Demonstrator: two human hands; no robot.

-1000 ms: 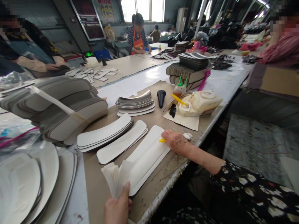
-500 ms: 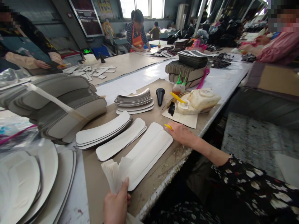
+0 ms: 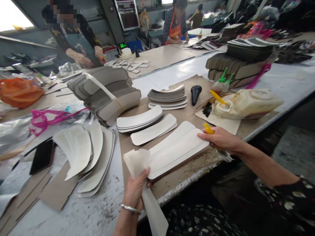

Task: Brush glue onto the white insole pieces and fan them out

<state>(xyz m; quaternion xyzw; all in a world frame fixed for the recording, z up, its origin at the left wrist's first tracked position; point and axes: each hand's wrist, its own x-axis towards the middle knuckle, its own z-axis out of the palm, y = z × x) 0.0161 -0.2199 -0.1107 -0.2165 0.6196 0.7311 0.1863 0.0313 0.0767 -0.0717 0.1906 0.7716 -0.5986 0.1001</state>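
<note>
Left hand: the left hand (image 3: 135, 191) is closed in a pinch, thumb on top, on the near end of a sheaf of thin white strips (image 3: 136, 160). The sheaf fans upward, and one longer strip droops off the near table edge.
Right hand: the right hand (image 3: 221, 139) is curled round a yellow-handled tool (image 3: 208, 128). The tool's working end is hidden under the palm.
Long white panel: the long white panel (image 3: 176, 147) lies flat on a brown board (image 3: 172, 183) at the near edge. It runs from near left to far right between the two hands. Its left end touches the sheaf, and the right fingertips rest on its right end.
Panel handling: it looks light and fairly stiff, with a shallow raised middle. It would likely lift best by a long edge or by both ends, and a one-end grip may bend it.
Sheaf handling: it looks flimsy, limp and slippery sheet to sheet, so a firm pinch at one end seems the sure hold.
Just beyond: a single curved white piece (image 3: 154, 129), then a low stack of white pieces (image 3: 139, 118).
Farther: a grey-edged stack (image 3: 167, 94) sits beside a black cone (image 3: 196, 94).
Far right: a cut-open plastic jug (image 3: 248, 103), crusted pale, has a yellow brush (image 3: 218, 97) standing in it.
Left: a fan of curved white pieces (image 3: 85, 150) lies near a black phone (image 3: 41, 156).
</note>
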